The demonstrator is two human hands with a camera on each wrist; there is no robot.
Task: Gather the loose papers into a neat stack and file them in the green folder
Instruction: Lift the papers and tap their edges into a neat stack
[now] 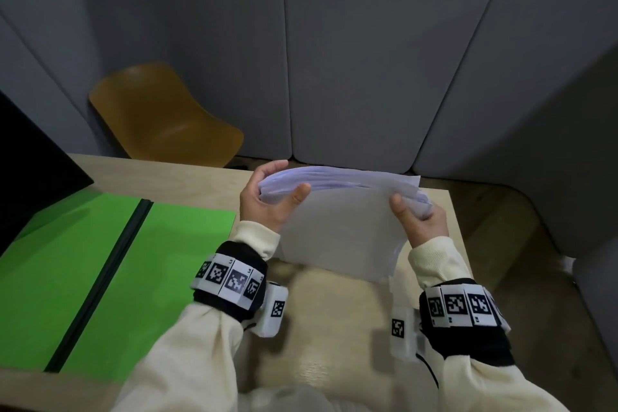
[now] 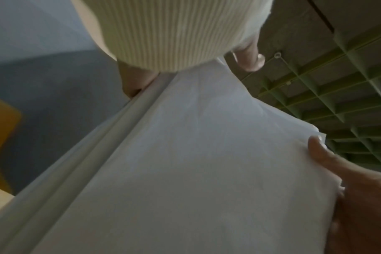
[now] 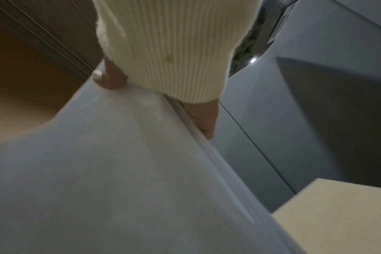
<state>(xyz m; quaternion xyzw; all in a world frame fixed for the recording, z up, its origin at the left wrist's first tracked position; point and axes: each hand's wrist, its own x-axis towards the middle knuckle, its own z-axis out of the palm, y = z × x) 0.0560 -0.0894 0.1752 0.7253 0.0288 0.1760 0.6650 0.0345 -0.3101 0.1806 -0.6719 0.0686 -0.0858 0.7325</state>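
I hold a stack of white papers (image 1: 337, 227) on edge, tilted toward me, above the wooden table (image 1: 334, 328). My left hand (image 1: 271, 197) grips its left end, thumb in front and fingers behind. My right hand (image 1: 421, 217) grips the right end the same way. The sheets' top edges fan out unevenly. The green folder (image 1: 100, 278) lies open and flat on the table to the left, a dark spine down its middle. In the left wrist view the papers (image 2: 185, 171) fill the frame beside my left hand (image 2: 359, 189). The right wrist view shows the papers (image 3: 120, 171) too.
A mustard chair (image 1: 160, 117) stands beyond the table's far edge. A black screen (image 1: 33, 160) rises at the far left, over the folder's corner. Grey padded panels (image 1: 368, 43) wall in the back and right. The table's right edge (image 1: 463, 237) runs just past my right hand.
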